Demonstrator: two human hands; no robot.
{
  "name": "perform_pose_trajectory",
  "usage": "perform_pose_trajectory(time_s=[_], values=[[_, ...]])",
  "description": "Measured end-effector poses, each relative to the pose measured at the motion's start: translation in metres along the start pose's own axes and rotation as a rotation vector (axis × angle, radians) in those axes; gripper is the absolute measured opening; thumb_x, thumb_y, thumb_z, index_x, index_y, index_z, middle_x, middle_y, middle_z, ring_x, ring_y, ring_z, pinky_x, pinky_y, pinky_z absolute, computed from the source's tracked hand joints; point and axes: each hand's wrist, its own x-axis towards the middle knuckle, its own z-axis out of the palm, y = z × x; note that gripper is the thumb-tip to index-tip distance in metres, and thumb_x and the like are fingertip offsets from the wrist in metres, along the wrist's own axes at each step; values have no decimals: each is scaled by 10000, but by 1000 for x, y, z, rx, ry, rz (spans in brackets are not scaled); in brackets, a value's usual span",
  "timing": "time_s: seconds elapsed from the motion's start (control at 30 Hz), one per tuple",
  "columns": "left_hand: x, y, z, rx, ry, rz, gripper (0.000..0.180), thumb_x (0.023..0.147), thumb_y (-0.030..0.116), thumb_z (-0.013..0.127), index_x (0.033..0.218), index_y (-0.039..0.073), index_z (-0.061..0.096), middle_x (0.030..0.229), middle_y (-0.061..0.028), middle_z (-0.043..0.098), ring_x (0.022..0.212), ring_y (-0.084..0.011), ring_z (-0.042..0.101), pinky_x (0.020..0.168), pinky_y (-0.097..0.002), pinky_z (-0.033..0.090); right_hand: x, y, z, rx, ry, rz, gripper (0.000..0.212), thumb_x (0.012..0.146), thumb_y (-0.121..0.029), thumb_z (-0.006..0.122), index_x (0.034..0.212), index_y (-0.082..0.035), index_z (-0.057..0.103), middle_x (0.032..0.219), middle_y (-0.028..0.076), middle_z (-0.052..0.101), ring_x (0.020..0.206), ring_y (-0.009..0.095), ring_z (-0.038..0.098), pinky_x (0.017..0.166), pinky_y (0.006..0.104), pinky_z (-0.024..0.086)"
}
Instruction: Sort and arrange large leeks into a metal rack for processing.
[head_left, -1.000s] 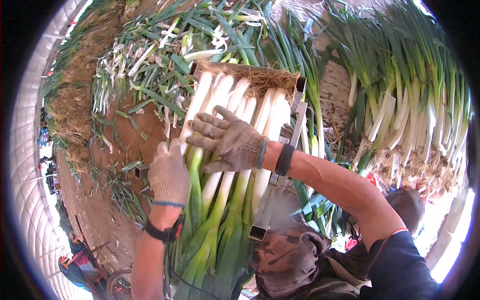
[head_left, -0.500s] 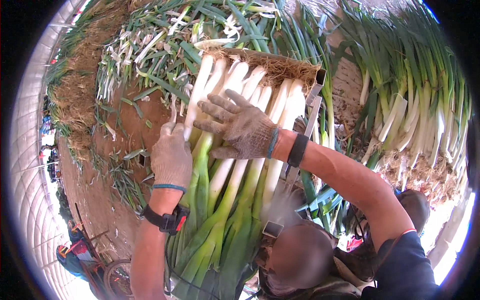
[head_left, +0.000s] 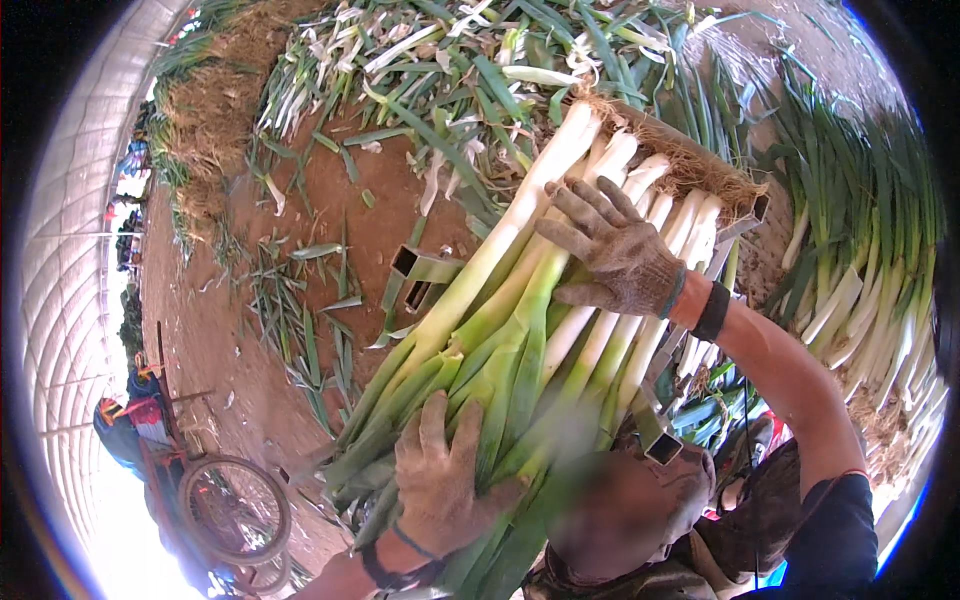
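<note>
A bundle of leeks [head_left: 470,280] lies slantwise across a metal frame [head_left: 437,270], white stalks at the far end and green leaves toward me. Tangled brown roots [head_left: 690,165] rest along a metal bar at the far edge. My right hand [head_left: 625,255], in a dirty knitted glove, lies over the white stalks with its fingers spread. Down on the green leaves is my left hand [head_left: 440,480], gloved too, its fingers stretched out and apart. Neither hand grips a stalk.
Trimmed leaves [head_left: 480,90] litter the brown ground [head_left: 390,190] beyond and left of the frame. More leeks [head_left: 860,260] lie in a row at right. A rooted heap [head_left: 215,120] runs along the far left. At lower left stands a wheeled cart [head_left: 235,510]. Square tube ends stick out.
My left hand has moved from the white stalks near the far left down to the green leaves, and its fingers have opened. My right hand stays spread on the stalks. The view has shifted.
</note>
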Motion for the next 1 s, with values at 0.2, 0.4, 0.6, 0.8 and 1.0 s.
perform_pose_trajectory(time_s=[0.2, 0.4, 0.6, 0.8, 1.0], values=[[19, 0, 4, 5, 6, 78, 1166, 806, 492, 1029, 1792, 134, 522, 1745, -363, 479, 1494, -637, 549, 1225, -705, 500, -14, 13, -1, 39, 134, -51, 990, 1038, -680, 832, 1846, -200, 522, 1967, 187, 374, 1824, 430, 332, 1506, 618, 210], [6, 37, 24, 209, 48, -12, 968, 848, 180, 981, 1719, 29, 587, 1698, -349, 587, 1508, -577, 609, 1292, -619, 506, -28, 25, 25, 146, 78, -32, 900, 1063, -711, 774, 1804, -239, 580, 1873, 126, 530, 1783, 404, 401, 1492, 600, 232], [41, 83, 49, 584, 86, 136, 779, 1139, 438, 751, 1818, 113, 550, 1759, -261, 631, 1580, -412, 657, 1270, -517, 575, -105, 50, -36, 320, 440, 149, 865, 1036, -459, 897, 1771, -127, 583, 1852, 263, 507, 1687, 459, 535, 1390, 663, 440], [7, 117, 57, 947, 135, 96, 695, 1220, 483, 623, 1833, 165, 543, 1807, -158, 623, 1525, -346, 711, 1212, -460, 619, -338, 85, -79, 296, 517, 852, 515, 1044, -252, 856, 1532, -119, 758, 1496, 179, 793, 1232, 425, 814, 1012, 523, 676], [13, 72, 77, 458, 303, 490, 1137, 1104, 628, 809, 1973, 174, 233, 1879, -371, 432, 1365, -452, 747, 1025, -549, 639, -579, 150, -107, -405, 444, 1283, 495, 1004, -266, 850, 1469, -111, 778, 1546, 151, 742, 1376, 403, 746, 1122, 517, 642]])
